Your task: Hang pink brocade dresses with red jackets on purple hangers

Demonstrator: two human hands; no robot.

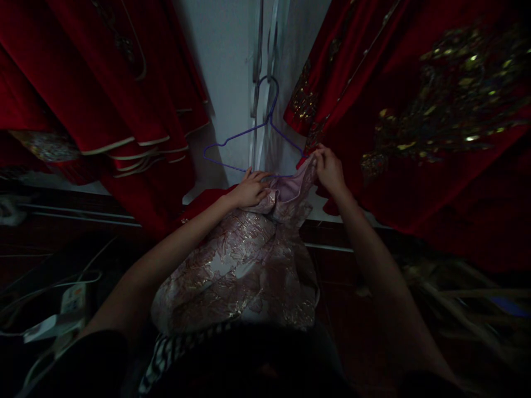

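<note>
The brocade garment [244,249] lies in front of you, its patterned body spread toward your lap and its neck opening at the far side, with the lilac lining [288,188] showing between your hands. Your right hand [329,168] pinches the opening's right edge between thumb and fingers and holds it raised. Your left hand [249,192] lies over the opening's left side, thumb pointing up and fingers bent across the cloth; you cannot tell from here whether it is closed on the fabric or only pressing it. The relation that matters is between that opening and the purple hanger [245,133], which is just beyond it with its hook up by the handles [271,50] of the pale cabinet doors [219,66]. The hanger's long axis runs across you from left to right. Its right end meets the raised edge beside your right hand, though how far it reaches inside is hidden. Its left end sits bare, outside the cloth, beyond and to the left of your left hand, which is the nearer one to it. Red hanging clothes [157,99] flank the doors on both sides.
</note>
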